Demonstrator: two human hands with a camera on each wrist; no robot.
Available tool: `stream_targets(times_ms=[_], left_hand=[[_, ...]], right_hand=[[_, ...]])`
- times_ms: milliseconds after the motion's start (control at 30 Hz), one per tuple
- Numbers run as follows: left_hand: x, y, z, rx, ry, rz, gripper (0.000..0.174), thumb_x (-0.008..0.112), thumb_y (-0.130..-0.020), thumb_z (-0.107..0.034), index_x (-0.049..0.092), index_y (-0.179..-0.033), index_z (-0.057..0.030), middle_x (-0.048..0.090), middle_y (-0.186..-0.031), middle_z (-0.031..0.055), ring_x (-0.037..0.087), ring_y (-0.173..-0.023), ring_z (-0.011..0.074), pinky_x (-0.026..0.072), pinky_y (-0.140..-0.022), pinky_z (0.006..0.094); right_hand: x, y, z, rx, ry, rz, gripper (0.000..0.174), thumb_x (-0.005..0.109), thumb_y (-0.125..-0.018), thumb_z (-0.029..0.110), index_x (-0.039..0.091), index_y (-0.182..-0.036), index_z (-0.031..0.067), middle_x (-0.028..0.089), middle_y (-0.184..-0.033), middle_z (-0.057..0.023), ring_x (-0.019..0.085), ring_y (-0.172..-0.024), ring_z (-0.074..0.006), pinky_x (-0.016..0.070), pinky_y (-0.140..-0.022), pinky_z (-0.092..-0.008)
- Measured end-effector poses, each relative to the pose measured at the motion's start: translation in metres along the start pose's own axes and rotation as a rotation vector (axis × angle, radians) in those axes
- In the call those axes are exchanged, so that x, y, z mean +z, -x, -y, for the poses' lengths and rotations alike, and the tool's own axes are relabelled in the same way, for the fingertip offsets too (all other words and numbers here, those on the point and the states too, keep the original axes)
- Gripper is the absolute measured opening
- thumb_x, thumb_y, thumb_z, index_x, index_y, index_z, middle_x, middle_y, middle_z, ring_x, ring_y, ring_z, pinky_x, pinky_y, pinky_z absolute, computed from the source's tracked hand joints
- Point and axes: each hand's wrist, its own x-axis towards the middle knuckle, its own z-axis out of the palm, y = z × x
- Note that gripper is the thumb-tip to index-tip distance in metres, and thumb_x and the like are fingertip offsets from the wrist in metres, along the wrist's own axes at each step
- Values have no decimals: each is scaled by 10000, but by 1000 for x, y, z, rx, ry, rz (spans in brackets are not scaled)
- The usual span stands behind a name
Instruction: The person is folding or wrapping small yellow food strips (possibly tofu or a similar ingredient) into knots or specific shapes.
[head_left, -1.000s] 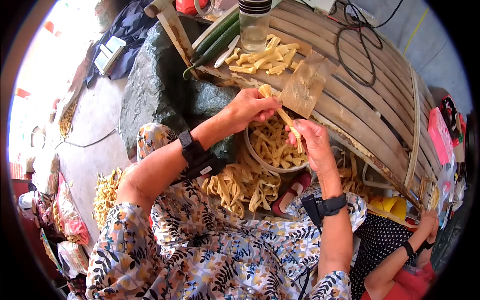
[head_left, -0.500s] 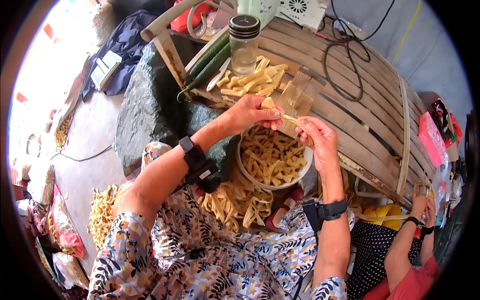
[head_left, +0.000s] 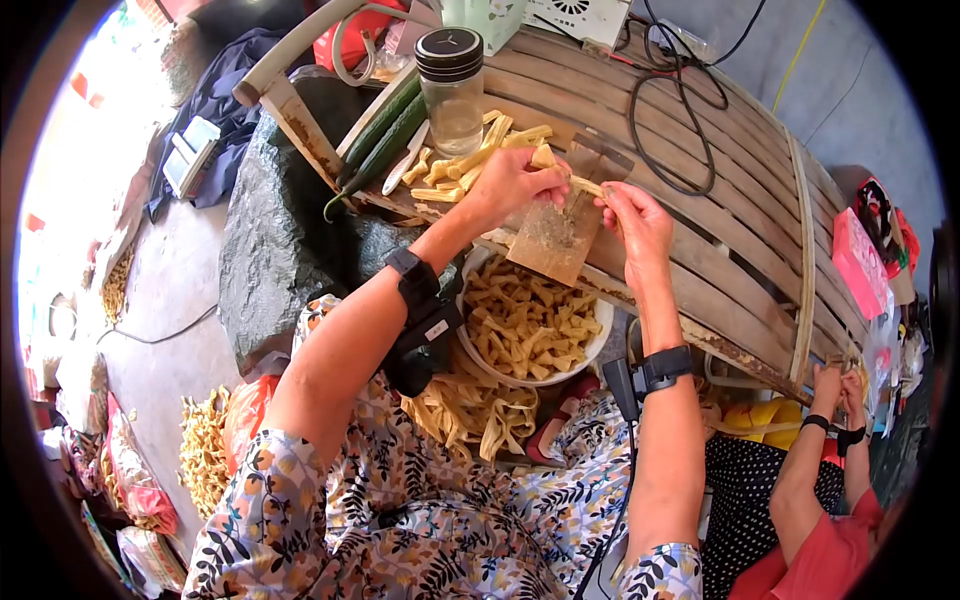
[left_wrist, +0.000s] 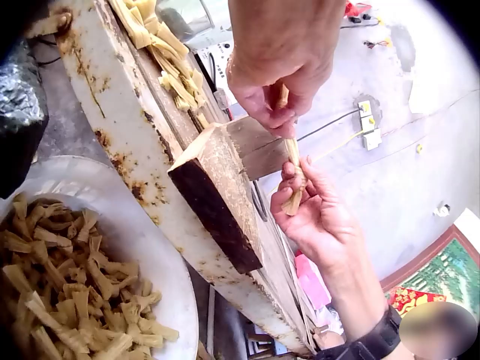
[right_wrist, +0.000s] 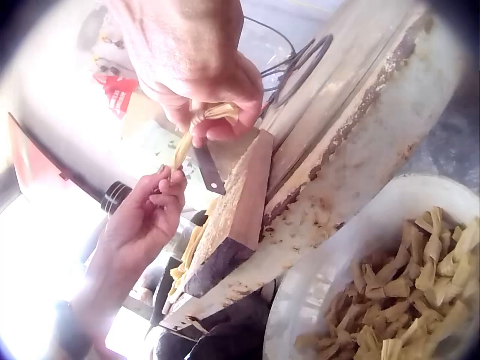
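In the head view my left hand (head_left: pixel 515 185) pinches one end of a pale yellow twisted strip bundle (head_left: pixel 583 186), whose blunt end sticks up past the fingers. My right hand (head_left: pixel 638 222) pinches the other end. The bundle is stretched between them above a wooden board (head_left: pixel 552 240). The left wrist view shows the strip bundle (left_wrist: pixel 293 154) running down from the left fingers into the right hand's fingertips. A wrapped band shows on the strip bundle (right_wrist: pixel 196 124) by the right fingers in the right wrist view. Beneath the hands stands a white bucket (head_left: pixel 605 335) of similar yellow pieces (head_left: pixel 530 315).
On the slatted bench (head_left: pixel 740 225) are more yellow pieces (head_left: pixel 480 160), a lidded jar (head_left: pixel 452 110), cucumbers (head_left: pixel 385 140), a white-handled knife (head_left: pixel 405 160) and a black cable (head_left: pixel 640 125). Loose strips (head_left: pixel 470 415) lie below the bucket. Another person's hands (head_left: pixel 838 388) work at right.
Both hands have risen from over the bucket to over the board, still holding the strip bundle. The bundle has gone from slanting steeply to nearly level. The head view has shifted.
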Motion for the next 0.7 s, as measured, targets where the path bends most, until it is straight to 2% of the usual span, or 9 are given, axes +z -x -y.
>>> stream_targets(times_ms=[467, 567, 600, 700], left_hand=[[-1, -11, 14, -23, 73, -30, 204, 582, -829, -110, 578, -974, 32, 619, -838, 88, 584, -698, 115, 492, -687, 224], [-11, -11, 27, -44, -24, -106, 216, 574, -838, -122, 570, -983, 39, 617, -839, 90, 582, -693, 115, 494, -683, 226], [-10, -4, 23, -59, -72, -139, 224, 572, -842, -128, 566, -987, 42, 617, -838, 90, 581, -690, 114, 494, -681, 227], [-14, 15, 1, -95, 72, -41, 249, 559, -856, -156, 554, -1003, 45, 614, -826, 93, 578, -670, 112, 496, -684, 231]], right_hand=[[3, -13, -8, -5, 34, -26, 153, 584, -819, 90, 624, -920, -18, 625, -747, -50, 523, -615, -59, 425, -564, -180], [-7, -17, -34, -185, 517, -79, 153, 585, -813, 84, 626, -897, -37, 616, -707, -46, 521, -604, -63, 417, -546, -185], [-7, -12, -32, -268, 456, -148, 156, 584, -809, 75, 622, -885, -56, 607, -677, -44, 520, -590, -67, 414, -528, -195], [-16, 14, -4, -186, 264, -68, 161, 585, -813, 80, 619, -888, -58, 609, -685, -45, 523, -591, -68, 417, -518, -200]])
